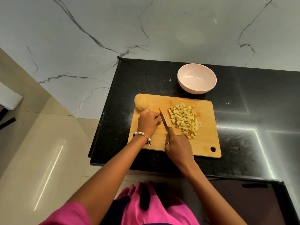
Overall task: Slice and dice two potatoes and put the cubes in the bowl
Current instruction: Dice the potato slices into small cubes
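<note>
The right grip (176, 147) is wrapped tight round the handle of a knife (163, 120), a ring showing on one finger; the handle itself is hidden inside the fist. The blade slants up and away from it across the cutting board (206, 140), its tip toward the board's far edge. Just left of the blade, the left grip (148, 121) has its fingers curled down over a potato piece (160, 117); only a sliver of yellow shows at the fingertips, touching or almost touching the steel, so the shape of the piece cannot be told. A beaded bracelet circles the left wrist.

Beyond that grip, at the board's far left corner, lies a whole unpeeled potato (141, 101), partly overhanging the board's edge. On the other side of the blade, toward the right half of the board, sits a loose heap of potato cubes (185, 119), apart from the knife. The board's near right corner has a hanging hole.

Past the board's far edge, close to it but not touching, stands a pale pink bowl (183, 84) with nothing visible inside. Board and bowl rest on a black speckled tabletop (243, 127), which meets a marble-veined wall behind.
</note>
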A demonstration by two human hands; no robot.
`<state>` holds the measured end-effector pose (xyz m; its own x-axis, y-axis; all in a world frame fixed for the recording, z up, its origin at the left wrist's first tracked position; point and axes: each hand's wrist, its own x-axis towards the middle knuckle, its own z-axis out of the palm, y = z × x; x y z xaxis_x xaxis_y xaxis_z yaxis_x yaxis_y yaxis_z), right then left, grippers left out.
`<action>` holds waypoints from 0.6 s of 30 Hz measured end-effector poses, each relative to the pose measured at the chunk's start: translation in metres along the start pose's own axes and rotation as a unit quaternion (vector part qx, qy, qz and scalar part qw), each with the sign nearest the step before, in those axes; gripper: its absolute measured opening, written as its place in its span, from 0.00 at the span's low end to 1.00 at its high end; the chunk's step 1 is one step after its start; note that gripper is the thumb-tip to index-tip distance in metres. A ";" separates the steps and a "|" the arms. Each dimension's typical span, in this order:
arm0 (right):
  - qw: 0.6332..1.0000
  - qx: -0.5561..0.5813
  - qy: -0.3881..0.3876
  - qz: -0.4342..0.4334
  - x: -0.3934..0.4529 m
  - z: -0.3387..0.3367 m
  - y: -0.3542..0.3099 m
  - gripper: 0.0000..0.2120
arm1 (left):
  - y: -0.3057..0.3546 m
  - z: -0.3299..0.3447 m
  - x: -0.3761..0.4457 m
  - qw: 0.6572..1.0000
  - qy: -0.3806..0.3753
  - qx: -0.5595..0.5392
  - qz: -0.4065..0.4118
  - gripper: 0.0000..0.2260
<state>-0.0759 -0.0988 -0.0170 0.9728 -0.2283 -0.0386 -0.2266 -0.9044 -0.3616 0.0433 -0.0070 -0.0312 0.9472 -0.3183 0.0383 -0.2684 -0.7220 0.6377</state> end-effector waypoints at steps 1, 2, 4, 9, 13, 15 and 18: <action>1.000 -0.002 0.002 -0.004 0.001 0.001 0.000 0.23 | 0.000 -0.001 0.000 1.000 0.000 -0.001 -0.001 0.14; 1.000 -0.004 0.002 -0.007 0.003 0.002 0.000 0.23 | -0.001 -0.001 0.001 1.000 -0.001 -0.003 -0.001 0.14; 1.000 -0.015 0.001 -0.011 0.008 0.004 -0.003 0.23 | 0.000 -0.002 0.002 1.000 -0.005 -0.009 0.001 0.12; 0.998 -0.061 -0.012 -0.012 0.010 0.017 -0.012 0.26 | 0.001 -0.002 0.004 1.000 0.004 -0.025 0.002 0.10; 0.997 -0.076 -0.013 -0.016 -0.013 0.014 -0.008 0.27 | 0.002 -0.001 0.002 0.999 0.012 -0.030 0.006 0.10; 0.998 -0.056 -0.022 -0.009 -0.017 0.008 -0.007 0.26 | 0.001 -0.001 0.001 0.999 0.010 -0.034 0.004 0.11; 0.999 -0.054 0.002 0.007 -0.012 0.000 -0.010 0.25 | 0.000 -0.003 0.002 0.999 0.004 -0.040 -0.001 0.11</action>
<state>-0.0855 -0.0872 -0.0132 0.9692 -0.2429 -0.0399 -0.2448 -0.9344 -0.2589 0.0453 -0.0057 -0.0284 0.9489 -0.3125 0.0433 -0.2528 -0.6709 0.6971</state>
